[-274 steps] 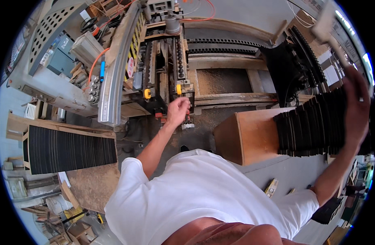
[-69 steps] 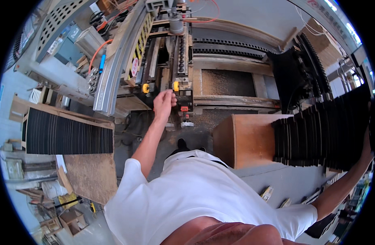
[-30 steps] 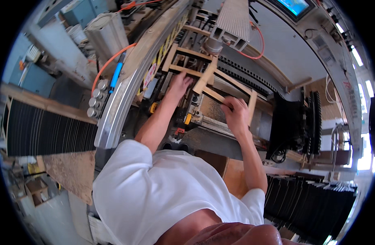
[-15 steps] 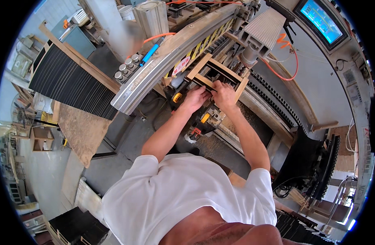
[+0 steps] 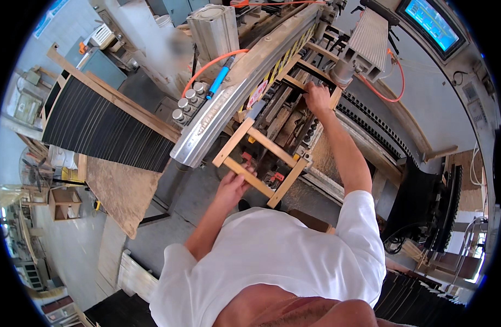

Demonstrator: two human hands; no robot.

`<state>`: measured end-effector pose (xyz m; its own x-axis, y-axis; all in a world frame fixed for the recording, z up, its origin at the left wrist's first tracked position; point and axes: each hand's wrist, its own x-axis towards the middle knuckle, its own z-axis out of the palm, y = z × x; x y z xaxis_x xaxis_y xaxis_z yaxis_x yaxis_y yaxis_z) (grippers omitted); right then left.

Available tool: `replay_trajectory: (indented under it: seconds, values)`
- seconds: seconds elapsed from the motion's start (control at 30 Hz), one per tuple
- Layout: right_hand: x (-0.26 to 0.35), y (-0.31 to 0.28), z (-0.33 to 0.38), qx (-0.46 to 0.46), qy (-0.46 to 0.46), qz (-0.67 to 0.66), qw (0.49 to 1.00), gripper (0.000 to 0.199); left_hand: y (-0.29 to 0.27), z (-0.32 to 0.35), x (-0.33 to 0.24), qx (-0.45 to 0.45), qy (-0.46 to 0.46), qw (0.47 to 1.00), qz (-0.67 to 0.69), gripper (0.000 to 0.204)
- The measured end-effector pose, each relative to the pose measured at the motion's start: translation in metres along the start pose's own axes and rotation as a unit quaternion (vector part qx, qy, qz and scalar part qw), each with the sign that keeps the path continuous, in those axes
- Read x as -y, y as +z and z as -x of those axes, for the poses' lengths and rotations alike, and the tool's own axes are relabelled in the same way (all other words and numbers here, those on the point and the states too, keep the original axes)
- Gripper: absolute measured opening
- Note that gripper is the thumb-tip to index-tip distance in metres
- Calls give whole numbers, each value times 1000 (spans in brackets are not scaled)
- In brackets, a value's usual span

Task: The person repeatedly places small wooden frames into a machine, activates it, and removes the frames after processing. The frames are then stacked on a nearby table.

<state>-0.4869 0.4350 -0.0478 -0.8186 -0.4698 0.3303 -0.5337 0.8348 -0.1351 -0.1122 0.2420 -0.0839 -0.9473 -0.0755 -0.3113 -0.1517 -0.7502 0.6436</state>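
Note:
My left hand (image 5: 234, 187) grips the near bar of a small rectangular wooden frame (image 5: 233, 143), its fingers curled round the wood. This frame is held flat over the machine's front end, nearest to me. Farther off, a second wooden frame (image 5: 293, 82) lies in the machine bed, below a cylinder on a ribbed metal arm (image 5: 366, 41). My right hand (image 5: 318, 100) is closed on the near bar of that second frame; its fingertips are partly hidden behind the wood.
A metal beam (image 5: 207, 128) with a striped edge runs along the left of the bed. On it sit a blue tube-shaped tool (image 5: 220, 80) and several round knobs (image 5: 191, 98). Black strips (image 5: 106, 106) are stacked farther left. Sawdust (image 5: 325, 150) lies right of the bed.
My left hand has come back toward me and left, now with a wooden frame in it. The right hand has moved farther away, along with the other frame. The view has shifted slightly.

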Motion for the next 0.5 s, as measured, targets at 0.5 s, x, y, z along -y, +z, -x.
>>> replay_trajectory:
  seconds: [0.5]
  values:
    - [-13,-1,-89,107,-48,276,954,20,-107,57,-22,-155,43,985,53,30]
